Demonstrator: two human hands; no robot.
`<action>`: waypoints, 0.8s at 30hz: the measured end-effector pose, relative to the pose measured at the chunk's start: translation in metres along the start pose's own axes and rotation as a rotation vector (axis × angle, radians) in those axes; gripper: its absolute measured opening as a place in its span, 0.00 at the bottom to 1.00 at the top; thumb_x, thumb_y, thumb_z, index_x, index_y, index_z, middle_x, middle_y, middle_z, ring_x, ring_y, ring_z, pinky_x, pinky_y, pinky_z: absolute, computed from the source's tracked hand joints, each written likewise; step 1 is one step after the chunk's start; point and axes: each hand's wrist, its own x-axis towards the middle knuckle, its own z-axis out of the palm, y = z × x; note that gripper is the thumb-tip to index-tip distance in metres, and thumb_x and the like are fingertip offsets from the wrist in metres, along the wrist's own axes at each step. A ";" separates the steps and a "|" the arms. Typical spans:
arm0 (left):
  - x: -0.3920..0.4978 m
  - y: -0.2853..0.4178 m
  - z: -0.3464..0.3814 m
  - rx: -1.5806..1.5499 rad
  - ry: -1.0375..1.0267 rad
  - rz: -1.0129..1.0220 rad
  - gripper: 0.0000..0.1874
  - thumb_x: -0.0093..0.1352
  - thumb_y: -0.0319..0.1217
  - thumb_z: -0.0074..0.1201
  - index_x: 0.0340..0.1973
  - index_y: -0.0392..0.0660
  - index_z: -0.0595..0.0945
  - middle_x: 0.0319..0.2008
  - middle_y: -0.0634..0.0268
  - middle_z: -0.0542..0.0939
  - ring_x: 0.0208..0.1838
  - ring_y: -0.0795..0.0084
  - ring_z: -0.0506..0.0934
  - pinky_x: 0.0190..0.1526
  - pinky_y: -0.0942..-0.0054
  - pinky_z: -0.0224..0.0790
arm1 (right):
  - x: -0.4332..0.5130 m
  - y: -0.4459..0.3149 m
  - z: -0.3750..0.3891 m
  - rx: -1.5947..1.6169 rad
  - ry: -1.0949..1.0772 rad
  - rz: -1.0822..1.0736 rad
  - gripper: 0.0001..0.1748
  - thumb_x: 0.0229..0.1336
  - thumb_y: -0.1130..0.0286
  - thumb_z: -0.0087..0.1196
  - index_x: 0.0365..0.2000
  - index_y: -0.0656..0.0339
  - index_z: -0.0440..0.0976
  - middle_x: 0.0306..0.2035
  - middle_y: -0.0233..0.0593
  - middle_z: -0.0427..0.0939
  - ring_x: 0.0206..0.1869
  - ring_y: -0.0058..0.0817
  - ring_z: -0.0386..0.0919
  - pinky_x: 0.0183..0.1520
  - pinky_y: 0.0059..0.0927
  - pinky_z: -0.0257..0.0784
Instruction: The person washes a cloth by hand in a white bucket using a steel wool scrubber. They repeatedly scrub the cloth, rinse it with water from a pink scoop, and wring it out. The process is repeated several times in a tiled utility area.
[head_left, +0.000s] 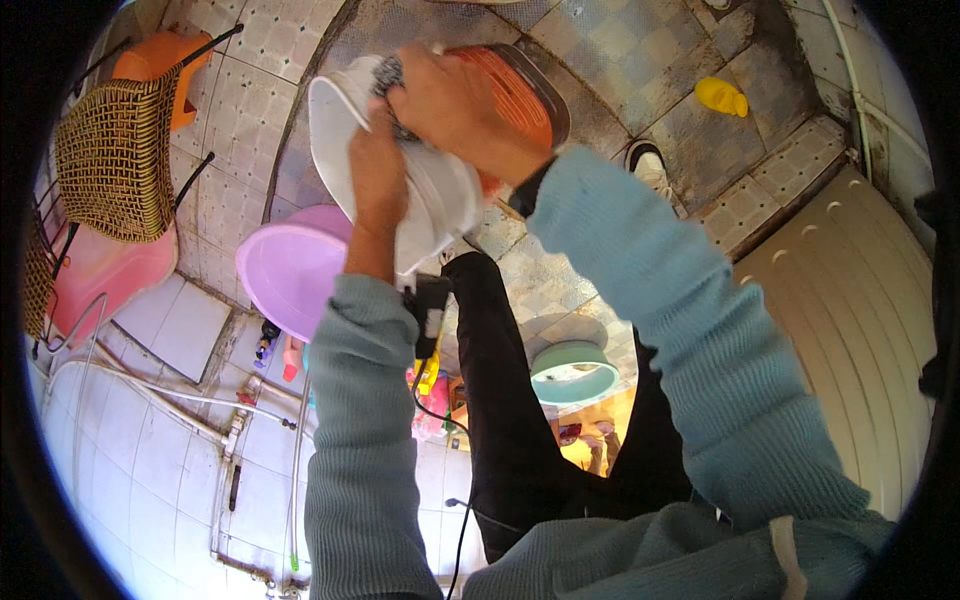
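My left hand (379, 169) grips the rim of a white plastic basin (330, 139), which is held tilted on its side. Bent over the basin's edge, my right hand (442, 97) presses a grey mesh scouring pad (388, 79) against the white surface; motion blurs both hands. Behind my right hand lies an orange and dark oval object (525, 97), partly covered. A purple basin (281, 262) is below my left wrist, partly hidden by the forearm.
A woven chair (116, 157) and a pink basin (112, 262) stand at left. A green basin (574, 375) rests on the floor beyond my legs. A yellow bottle (720, 96) lies on the tiles. Pipes (225, 442) run along the wall; a ribbed panel (847, 300) is at right.
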 end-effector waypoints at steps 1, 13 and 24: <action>0.001 0.002 0.001 -0.103 -0.027 -0.001 0.27 0.69 0.45 0.40 0.46 0.28 0.69 0.33 0.60 0.74 0.33 0.69 0.71 0.36 0.71 0.65 | 0.009 -0.001 0.002 -0.011 -0.017 0.012 0.18 0.44 0.66 0.49 0.38 0.63 0.65 0.32 0.54 0.74 0.34 0.51 0.73 0.36 0.49 0.67; -0.014 0.002 0.008 -0.211 -0.052 0.001 0.25 0.68 0.47 0.42 0.41 0.32 0.73 0.27 0.64 0.73 0.29 0.74 0.70 0.32 0.72 0.64 | -0.035 0.036 -0.007 0.009 0.083 -0.065 0.18 0.44 0.68 0.49 0.39 0.59 0.67 0.29 0.51 0.75 0.33 0.50 0.74 0.36 0.47 0.68; -0.040 0.000 0.015 -0.102 -0.038 0.124 0.25 0.70 0.45 0.38 0.44 0.32 0.72 0.32 0.64 0.73 0.34 0.77 0.67 0.36 0.75 0.62 | -0.078 0.021 -0.028 0.007 -0.073 -0.222 0.17 0.40 0.74 0.53 0.36 0.62 0.65 0.31 0.49 0.74 0.34 0.46 0.74 0.34 0.44 0.69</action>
